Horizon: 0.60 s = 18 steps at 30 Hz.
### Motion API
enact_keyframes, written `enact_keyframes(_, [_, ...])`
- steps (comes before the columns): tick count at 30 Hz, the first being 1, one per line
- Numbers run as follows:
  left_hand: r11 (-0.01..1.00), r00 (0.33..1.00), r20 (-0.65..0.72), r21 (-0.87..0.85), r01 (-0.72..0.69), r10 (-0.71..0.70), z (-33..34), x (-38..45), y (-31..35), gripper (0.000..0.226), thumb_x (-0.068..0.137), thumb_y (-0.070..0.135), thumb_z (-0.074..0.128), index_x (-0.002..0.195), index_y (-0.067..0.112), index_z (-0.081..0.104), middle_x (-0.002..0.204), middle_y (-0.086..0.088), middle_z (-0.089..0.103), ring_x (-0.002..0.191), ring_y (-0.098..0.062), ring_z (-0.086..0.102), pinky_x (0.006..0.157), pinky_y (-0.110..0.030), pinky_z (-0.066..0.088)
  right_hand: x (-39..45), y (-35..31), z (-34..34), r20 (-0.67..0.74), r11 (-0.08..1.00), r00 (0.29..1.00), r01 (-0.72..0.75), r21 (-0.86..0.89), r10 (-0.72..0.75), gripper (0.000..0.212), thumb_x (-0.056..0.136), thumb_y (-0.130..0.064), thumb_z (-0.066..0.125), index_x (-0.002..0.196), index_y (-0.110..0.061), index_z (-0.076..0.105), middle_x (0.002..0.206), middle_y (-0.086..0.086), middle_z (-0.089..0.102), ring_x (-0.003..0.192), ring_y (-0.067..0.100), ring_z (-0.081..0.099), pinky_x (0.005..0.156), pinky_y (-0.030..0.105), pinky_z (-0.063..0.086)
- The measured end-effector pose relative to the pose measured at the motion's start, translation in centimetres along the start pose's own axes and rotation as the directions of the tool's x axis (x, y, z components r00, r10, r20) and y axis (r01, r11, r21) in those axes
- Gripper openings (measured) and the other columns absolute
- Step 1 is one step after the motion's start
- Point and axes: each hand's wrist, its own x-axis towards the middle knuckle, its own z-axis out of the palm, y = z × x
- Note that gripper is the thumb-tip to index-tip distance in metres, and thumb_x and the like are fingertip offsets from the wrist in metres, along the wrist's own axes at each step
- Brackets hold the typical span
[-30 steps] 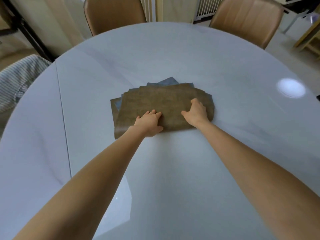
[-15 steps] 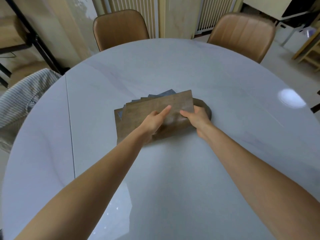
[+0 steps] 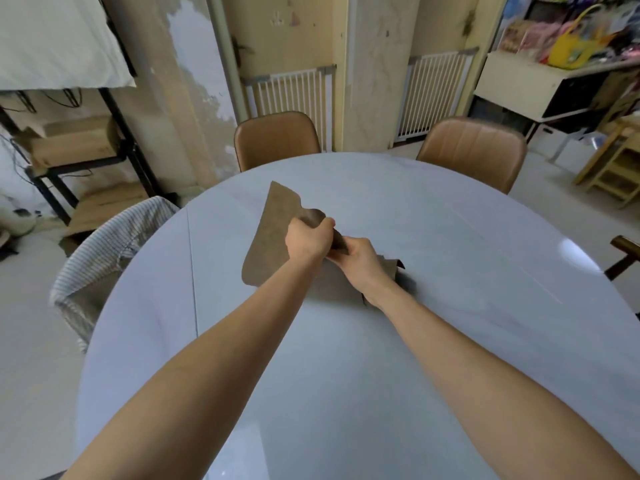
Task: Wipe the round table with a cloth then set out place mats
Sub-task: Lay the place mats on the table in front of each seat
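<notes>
A brown place mat is being gripped by the left hand, whose fingers are curled round its right edge, so that the mat is being held tilted up above the round table, its far corner pointing toward the chairs. The rest of the mats are being held by the right hand, just beside the left; its thumb and fingers are closed on their upper edge. This stack is being kept low over the middle of the table, partly hidden behind both wrists, and whether it is touching the tabletop cannot be told. A dark shadow is being cast on the pale surface just right of the stack. Two tan chairs are being kept at the far rim of the table, and a third seat at the left rim is being covered by a striped cloth. White slatted gates are being seen against the wall behind.
</notes>
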Motion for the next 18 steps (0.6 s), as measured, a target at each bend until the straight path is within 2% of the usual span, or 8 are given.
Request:
enact_keyframes(1, [1.0,0.999,-0.034,-0.008,-0.019,0.019,-0.8,-0.4,0.0,0.025,0.088,0.027,0.058,0.097,0.004,0.057,0.094,-0.012,0.063,0.099,-0.038,0.064,0.083,-0.044,0.053,-0.2,-0.5,0.6,0.013,1.0,1.0,0.024,0.007,-0.024,0.016,0.092,-0.011,0.063,0.104,-0.003,0.07,0.096,0.004,0.073,0.087,0.009,0.067,0.077,0.011,0.05])
enact_keyframes(3, [0.999,0.995,-0.1,-0.045,-0.015,0.011,-1.9,-0.7,-0.2,0.018,0.096,0.018,0.046,0.099,0.004,0.057,0.097,-0.015,0.061,0.102,-0.038,0.061,0.09,-0.047,0.053,-0.5,0.3,1.1,0.024,0.998,0.999,0.026,-0.062,-0.025,0.026,0.087,-0.01,0.069,0.113,-0.008,0.066,0.099,-0.003,0.068,0.085,-0.002,0.062,0.079,0.011,0.05])
enact_keyframes(6, [0.992,0.99,-0.142,-0.12,-0.029,0.011,-3.4,-0.8,0.0,0.031,0.101,0.021,0.038,0.117,0.001,0.056,0.106,-0.016,0.061,0.095,-0.034,0.059,0.09,-0.047,0.053,-0.7,4.4,0.7,0.035,0.911,0.995,-0.068,-0.406,0.09,0.053,0.077,-0.015,0.078,0.125,-0.012,0.056,0.117,-0.001,0.064,0.106,0.015,0.061,0.093,0.032,0.049])
enact_keyframes(8, [0.985,0.99,-0.138,-0.171,-0.039,0.015,-3.7,-0.6,0.2,0.031,0.102,0.024,0.037,0.113,0.002,0.056,0.1,-0.012,0.058,0.087,-0.029,0.056,0.087,-0.047,0.054,-0.9,6.8,-0.2,0.046,0.746,0.992,-0.058,-0.664,0.118,0.054,0.077,-0.013,0.073,0.127,-0.013,0.052,0.122,0.007,0.063,0.115,0.028,0.057,0.095,0.036,0.048])
enact_keyframes(10, [0.977,0.992,-0.123,-0.204,-0.056,0.031,-3.4,-0.2,-0.2,0.028,0.102,0.027,0.038,0.104,0.005,0.056,0.102,-0.013,0.061,0.094,-0.03,0.06,0.09,-0.048,0.053,-0.8,7.9,-0.9,0.072,0.518,0.997,0.058,-0.854,0.007,0.053,0.081,-0.005,0.064,0.132,-0.012,0.049,0.137,0.011,0.052,0.131,0.031,0.043,0.109,0.034,0.033])
enact_keyframes(12, [0.971,0.992,-0.119,-0.232,-0.058,0.031,-3.0,0.5,-1.1,0.025,0.101,0.027,0.039,0.097,0.008,0.055,0.104,-0.014,0.064,0.1,-0.031,0.061,0.092,-0.048,0.052,0.0,8.0,-1.3,0.131,0.33,0.984,0.163,-0.93,-0.118,0.065,0.083,-0.002,0.06,0.143,-0.013,0.042,0.156,0.009,0.029,0.146,0.027,0.02,0.12,0.036,0.007])
enact_keyframes(14, [0.968,0.993,-0.112,-0.244,-0.058,0.031,-2.6,1.1,-2.3,0.022,0.101,0.025,0.041,0.09,0.012,0.055,0.099,-0.011,0.065,0.098,-0.029,0.063,0.092,-0.047,0.052,1.1,8.5,-2.1,0.185,0.216,0.98,0.196,-0.956,-0.069,0.081,0.083,-0.011,0.065,0.152,-0.02,0.025,0.16,0.007,0.019,0.149,0.024,0.011,0.121,0.04,-0.003])
enact_keyframes(18, [0.955,0.994,-0.09,-0.282,-0.092,0.069,-1.9,1.9,-3.8,0.022,0.101,0.024,0.044,0.08,0.022,0.053,0.091,-0.005,0.064,0.092,-0.023,0.065,0.09,-0.046,0.054,3.4,11.1,-4.0,0.169,0.271,0.968,0.115,-0.956,0.187,0.106,0.074,-0.044,0.076,0.155,-0.028,0.01,0.159,0.003,0.021,0.147,0.021,0.016,0.12,0.047,-0.002])
